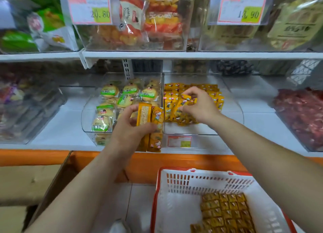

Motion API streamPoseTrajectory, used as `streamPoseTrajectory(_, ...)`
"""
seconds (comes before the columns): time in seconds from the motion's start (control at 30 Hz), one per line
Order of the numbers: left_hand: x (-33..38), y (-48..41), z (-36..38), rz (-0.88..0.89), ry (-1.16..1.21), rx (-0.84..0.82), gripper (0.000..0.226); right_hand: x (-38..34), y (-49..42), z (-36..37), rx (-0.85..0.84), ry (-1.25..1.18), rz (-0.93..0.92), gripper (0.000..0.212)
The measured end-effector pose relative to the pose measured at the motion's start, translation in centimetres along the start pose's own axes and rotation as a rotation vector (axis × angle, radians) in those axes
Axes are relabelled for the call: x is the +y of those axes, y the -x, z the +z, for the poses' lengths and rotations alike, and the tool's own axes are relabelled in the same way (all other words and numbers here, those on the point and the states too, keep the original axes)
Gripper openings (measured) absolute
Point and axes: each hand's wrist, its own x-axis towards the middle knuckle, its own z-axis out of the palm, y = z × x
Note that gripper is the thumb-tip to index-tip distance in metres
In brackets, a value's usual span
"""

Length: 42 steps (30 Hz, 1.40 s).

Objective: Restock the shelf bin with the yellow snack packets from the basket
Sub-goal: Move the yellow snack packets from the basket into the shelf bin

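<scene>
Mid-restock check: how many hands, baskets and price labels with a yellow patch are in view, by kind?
Hands: 2, left hand and right hand, each gripping yellow packets.
Basket: 1.
Price labels: 3.
Total: 6.

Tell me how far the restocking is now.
Done: many packets already lie in the bin. In hand: the left hand holds a stack before the bin, and the right hand pinches one packet over the pile. Left: the basket holds many rows, and the bin's front is bare.
</scene>
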Motion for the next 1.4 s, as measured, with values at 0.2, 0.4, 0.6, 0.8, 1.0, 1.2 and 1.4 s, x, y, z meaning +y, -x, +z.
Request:
streamPoseTrajectory(0.2, -0.7, -0.5, -0.4, -0.004, 0.020, 0.000, 0.048, 1.8, -4.5, 4.9, -0.072, 0.300, 0.003, 0.045)
streamPoseTrajectory(0.4, -0.8, -1.2, -0.2, -0.010, 0.043, -0.016, 0.050, 2.8, -4.6, 7.0, -0.129, 0.369, 0.031, 0.047)
streamPoseTrajectory(0.6, -0.7, -1.2, 0.5, -0.005, 0.091, -0.041, 0.046, -0.1, 1.0, 2.9, -0.030, 0.150, 0.046, 0.036)
streamPoseTrajectory(0.8, -1.3, -0.2, 3.9, -0.053, 0.159, -0.144, 0.037, -3.5, 12.0, -2.5, -0.151, -0.541, 0.151, 0.041)
streamPoseTrajectory(1.0, -2.2, 2.0, 8.3, -0.110, 0.212, -0.222, 0.040, -3.0, 16.0, -4.5, -0.082, -0.470, 0.139, 0.063)
streamPoseTrajectory(1.2, -2.0, 2.1, 8.1, -0.114, 0.181, -0.200, 0.047, -1.8, 15.9, -6.2, -0.078, -0.601, 0.161, 0.046)
streamPoseTrajectory(1.4, -0.5, 1.2, 4.8, -0.025, -0.199, -0.099, 0.052, -1.3, 13.9, -6.9, 0.106, -0.497, 0.126, 0.031)
